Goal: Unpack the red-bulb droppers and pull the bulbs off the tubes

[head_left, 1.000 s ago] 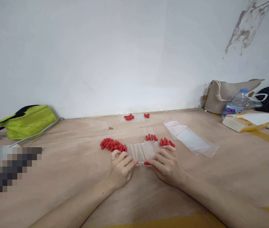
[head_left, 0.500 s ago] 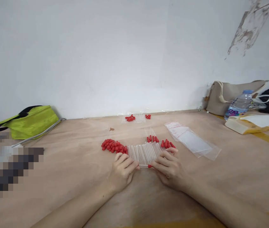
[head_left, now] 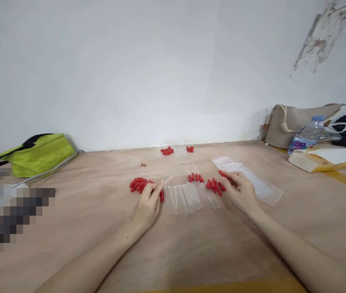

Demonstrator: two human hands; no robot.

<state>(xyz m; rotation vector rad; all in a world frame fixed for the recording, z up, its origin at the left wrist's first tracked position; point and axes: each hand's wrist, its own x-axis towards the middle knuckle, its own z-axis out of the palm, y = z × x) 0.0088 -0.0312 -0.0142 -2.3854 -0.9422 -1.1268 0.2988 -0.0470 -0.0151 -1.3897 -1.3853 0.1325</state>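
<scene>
A row of clear glass tubes lies on the wooden surface in front of me. My left hand is closed around one clear tube, its tip sticking up past my fingers, beside a pile of red rubber caps. My right hand is pinched on a red cap at the right end of the row, next to several finished tubes with red caps.
A stack of clear zip bags lies to the right. More red caps sit near the wall. A green bag is at the left; a beige bag, water bottle and box at the right.
Both hands have left the near edge of the tube row and moved apart: the left to the cap pile with a tube, the right to the capped tubes.
</scene>
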